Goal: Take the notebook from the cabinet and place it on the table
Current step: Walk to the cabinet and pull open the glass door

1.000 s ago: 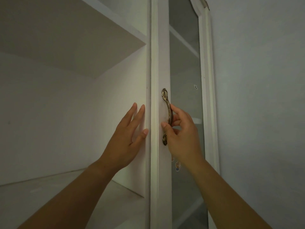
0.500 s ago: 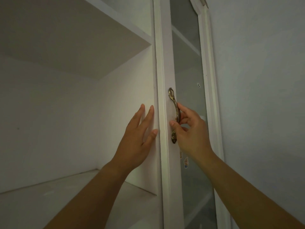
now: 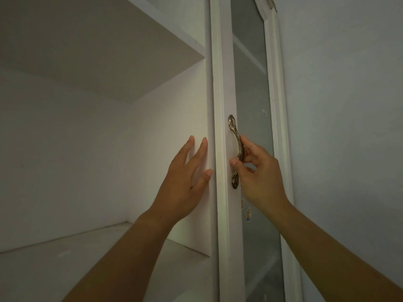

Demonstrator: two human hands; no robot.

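Observation:
A white cabinet (image 3: 152, 131) fills the view, its left compartment open and bare. Its glass door (image 3: 250, 88) on the right has a white frame and a brass handle (image 3: 236, 149). My right hand (image 3: 259, 177) curls its fingers around that handle, thumb on the frame. My left hand (image 3: 185, 182) lies flat with fingers apart against the cabinet's inner side panel, beside the door's edge. No notebook shows anywhere in the view.
A shelf board (image 3: 76, 258) runs under my left forearm, and another shelf (image 3: 109, 51) hangs overhead. A plain grey wall (image 3: 349, 127) stands to the right of the door. Small stickers (image 3: 248, 213) sit on the glass below the handle.
The door edge and handle have shifted slightly to the right in the view, and both hands went with it. My grip on the handle stays the same.

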